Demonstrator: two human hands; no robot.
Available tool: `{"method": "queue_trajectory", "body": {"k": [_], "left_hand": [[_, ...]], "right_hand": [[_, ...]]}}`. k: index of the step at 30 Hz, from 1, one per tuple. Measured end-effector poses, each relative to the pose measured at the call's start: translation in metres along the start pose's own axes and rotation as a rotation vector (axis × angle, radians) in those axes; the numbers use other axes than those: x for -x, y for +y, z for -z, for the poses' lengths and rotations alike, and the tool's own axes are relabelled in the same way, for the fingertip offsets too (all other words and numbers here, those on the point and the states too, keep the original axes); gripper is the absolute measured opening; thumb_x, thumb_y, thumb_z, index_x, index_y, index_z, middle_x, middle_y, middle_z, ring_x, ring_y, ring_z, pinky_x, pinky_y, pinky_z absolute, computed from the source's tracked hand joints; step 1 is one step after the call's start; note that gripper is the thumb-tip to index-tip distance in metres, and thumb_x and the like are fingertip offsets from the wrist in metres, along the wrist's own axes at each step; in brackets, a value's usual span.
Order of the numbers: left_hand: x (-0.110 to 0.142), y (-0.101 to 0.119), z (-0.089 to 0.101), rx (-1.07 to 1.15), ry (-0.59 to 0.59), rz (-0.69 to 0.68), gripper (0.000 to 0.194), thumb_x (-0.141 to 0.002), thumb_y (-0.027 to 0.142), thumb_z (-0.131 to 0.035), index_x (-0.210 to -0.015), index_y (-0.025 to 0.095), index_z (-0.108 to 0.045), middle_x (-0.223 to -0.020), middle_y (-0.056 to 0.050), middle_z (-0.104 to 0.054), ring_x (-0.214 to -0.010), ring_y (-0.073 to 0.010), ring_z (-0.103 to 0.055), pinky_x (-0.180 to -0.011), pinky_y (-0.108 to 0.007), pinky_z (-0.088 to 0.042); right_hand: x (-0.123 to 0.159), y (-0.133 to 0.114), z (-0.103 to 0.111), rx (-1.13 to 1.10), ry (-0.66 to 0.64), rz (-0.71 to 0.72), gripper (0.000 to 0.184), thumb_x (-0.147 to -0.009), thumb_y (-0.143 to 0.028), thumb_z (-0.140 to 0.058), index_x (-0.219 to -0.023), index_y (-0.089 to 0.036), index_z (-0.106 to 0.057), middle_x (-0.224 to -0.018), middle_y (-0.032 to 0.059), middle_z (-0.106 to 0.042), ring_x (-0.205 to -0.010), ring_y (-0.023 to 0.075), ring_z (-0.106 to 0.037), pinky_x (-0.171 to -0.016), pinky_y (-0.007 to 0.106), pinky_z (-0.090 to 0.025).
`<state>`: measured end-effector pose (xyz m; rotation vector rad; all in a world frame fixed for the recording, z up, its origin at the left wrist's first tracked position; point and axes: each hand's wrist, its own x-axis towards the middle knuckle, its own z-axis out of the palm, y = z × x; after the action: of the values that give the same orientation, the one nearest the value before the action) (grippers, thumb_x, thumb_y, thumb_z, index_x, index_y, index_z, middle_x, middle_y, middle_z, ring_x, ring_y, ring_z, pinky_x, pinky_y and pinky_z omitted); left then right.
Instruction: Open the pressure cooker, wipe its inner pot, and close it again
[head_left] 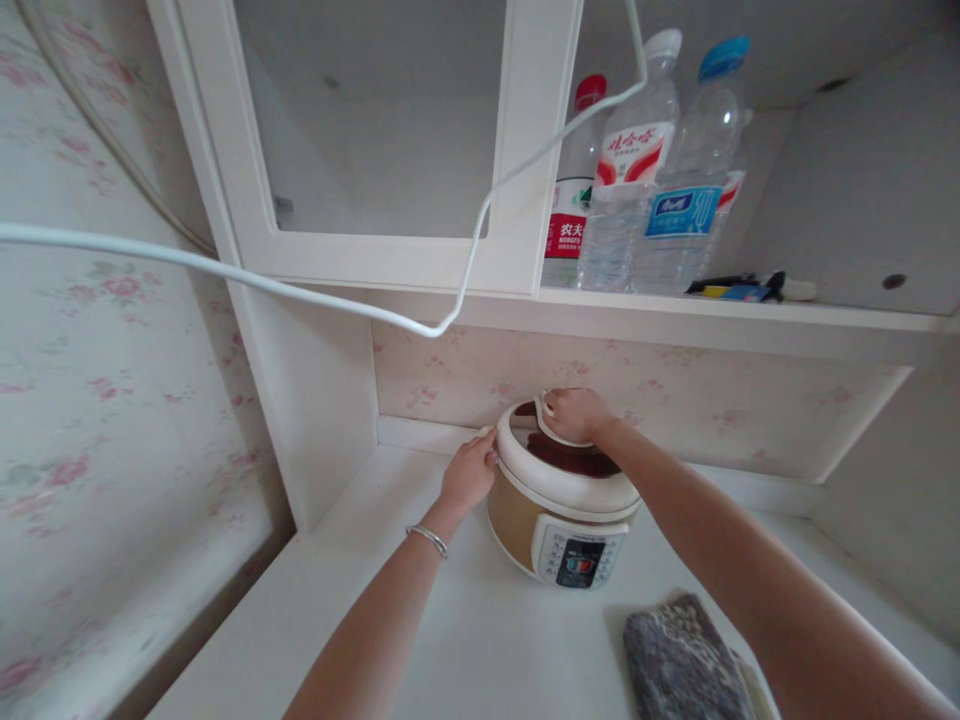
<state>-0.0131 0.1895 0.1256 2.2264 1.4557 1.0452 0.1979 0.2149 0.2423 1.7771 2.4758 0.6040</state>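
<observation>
A round gold-and-white electric pressure cooker point(516, 512) stands on the white counter, its control panel point(582, 552) facing me. Its white lid point(592, 492) has a dark reddish-brown top and sits on the body. My right hand point(576, 413) is wrapped around the lid's curved white handle point(546, 425). At the cooker's left side, my left hand point(469, 472) closes around the small side handle, mostly hidden by the fingers. A silver bracelet point(428, 540) circles my left wrist.
A grey patterned folded cloth point(679, 655) lies at the counter's front right. Overhead, a cabinet shelf point(750, 308) holds several plastic bottles point(622, 200) and small items. A white cable point(337, 312) hangs across the view. Flowered wallpaper point(90, 380) covers the left wall.
</observation>
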Motion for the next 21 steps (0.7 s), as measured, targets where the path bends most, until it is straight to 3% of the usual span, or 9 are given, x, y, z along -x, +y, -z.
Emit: {"method": "queue_trajectory", "body": {"k": [9, 12, 17, 21], "left_hand": [[-0.001, -0.003, -0.001, 0.009, -0.01, -0.004, 0.048, -0.09, 0.022, -0.04, -0.138, 0.021, -0.045, -0.135, -0.006, -0.053, -0.123, -0.0202, -0.047, -0.105, -0.033, -0.035], [-0.001, -0.003, -0.002, 0.016, -0.006, -0.009, 0.048, -0.09, 0.022, -0.04, -0.137, 0.022, -0.046, -0.136, -0.006, -0.052, -0.124, -0.0201, -0.046, -0.106, -0.034, -0.034], [0.002, -0.004, -0.003, 0.054, 0.015, -0.036, 0.047, -0.089, 0.021, -0.04, -0.136, 0.02, -0.047, -0.137, -0.007, -0.051, -0.126, -0.0198, -0.045, -0.109, -0.035, -0.031], [0.009, -0.01, -0.01, 0.081, 0.004, -0.064, 0.053, -0.086, 0.018, -0.044, -0.139, 0.019, -0.043, -0.142, -0.007, -0.045, -0.131, -0.0182, -0.039, -0.112, -0.035, -0.027]], "right_hand": [[0.002, -0.001, -0.004, 0.003, 0.04, -0.004, 0.042, -0.094, -0.039, -0.03, -0.109, -0.014, -0.061, -0.112, 0.0136, -0.063, -0.099, 0.0246, -0.059, -0.084, 0.034, -0.04], [0.012, -0.008, 0.001, 0.023, 0.147, -0.018, 0.042, -0.095, -0.043, -0.032, -0.113, -0.015, -0.058, -0.114, 0.014, -0.061, -0.106, 0.0266, -0.054, -0.092, 0.04, -0.034], [0.063, -0.026, 0.007, -0.055, 0.424, 0.018, 0.04, -0.094, -0.04, -0.039, -0.125, -0.019, -0.05, -0.129, 0.0121, -0.052, -0.116, 0.0273, -0.045, -0.1, 0.045, -0.026], [0.13, -0.04, -0.012, -0.196, 0.452, 0.146, 0.028, -0.094, -0.031, -0.04, -0.111, -0.02, -0.058, -0.116, 0.0089, -0.06, -0.105, 0.0227, -0.052, -0.099, 0.041, -0.03]]}}
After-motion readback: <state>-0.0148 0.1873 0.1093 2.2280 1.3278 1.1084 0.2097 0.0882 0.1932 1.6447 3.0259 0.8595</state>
